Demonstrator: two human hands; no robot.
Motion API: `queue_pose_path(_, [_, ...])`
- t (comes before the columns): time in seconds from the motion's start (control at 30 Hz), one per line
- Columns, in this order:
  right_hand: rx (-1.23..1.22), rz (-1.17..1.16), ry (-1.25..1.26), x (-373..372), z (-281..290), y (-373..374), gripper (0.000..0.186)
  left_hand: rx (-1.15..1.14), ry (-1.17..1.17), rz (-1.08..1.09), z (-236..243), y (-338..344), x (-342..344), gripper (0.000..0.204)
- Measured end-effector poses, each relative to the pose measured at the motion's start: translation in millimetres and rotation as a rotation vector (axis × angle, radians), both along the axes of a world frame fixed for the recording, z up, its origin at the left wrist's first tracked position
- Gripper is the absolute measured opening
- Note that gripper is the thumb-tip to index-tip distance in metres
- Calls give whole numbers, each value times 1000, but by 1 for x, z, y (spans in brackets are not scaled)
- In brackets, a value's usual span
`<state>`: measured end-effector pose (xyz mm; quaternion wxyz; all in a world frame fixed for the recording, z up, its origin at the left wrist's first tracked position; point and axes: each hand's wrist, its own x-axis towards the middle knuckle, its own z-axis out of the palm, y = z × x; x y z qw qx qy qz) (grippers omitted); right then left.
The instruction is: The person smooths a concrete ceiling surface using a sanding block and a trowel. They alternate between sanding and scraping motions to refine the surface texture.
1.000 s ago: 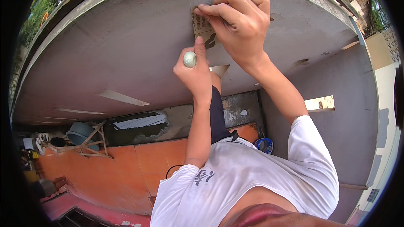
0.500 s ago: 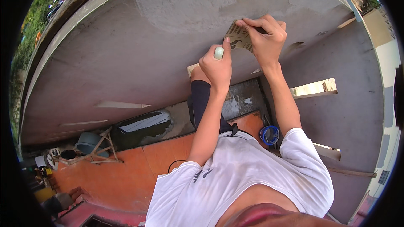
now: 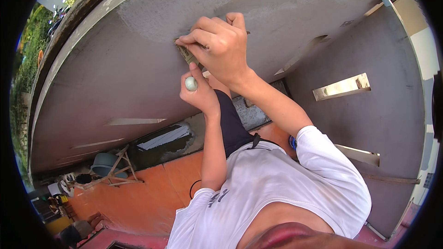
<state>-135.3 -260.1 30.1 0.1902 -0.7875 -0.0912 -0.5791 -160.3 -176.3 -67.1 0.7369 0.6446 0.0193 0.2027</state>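
Observation:
My right hand [image 3: 224, 48] is closed, pinching the upper edge of a brown, printed sheet of sandpaper [image 3: 187, 54] between thumb and fingers. Much of the sheet is covered by that hand. Just below and to its left, my left hand [image 3: 203, 97] is wrapped round a tool handle whose pale, rounded end [image 3: 190, 83] pokes out of the fist; the rest of the tool is hidden. The left thumb reaches up to the sheet's lower end. Both hands are in front of a grey plastered wall [image 3: 101, 74] with a lighter patch near its top.
A side wall [image 3: 392, 124] with slot openings [image 3: 341, 87] stands on the right. At the lower left a grey-blue basin [image 3: 104, 163] sits by a wooden stand [image 3: 110, 175] on an orange floor [image 3: 152, 184]. A blue bucket [image 3: 292, 143] shows partly behind my right sleeve.
Both hands have moved left and the left one lower, with the sandpaper going along. My right hand has turned and now covers more of the sheet. The view has shifted slightly.

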Motion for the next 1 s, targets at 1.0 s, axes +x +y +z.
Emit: queue_pose_path(1.0, [-3, 35, 15, 2, 0, 4, 15, -105, 61, 86, 4, 0, -6, 39])
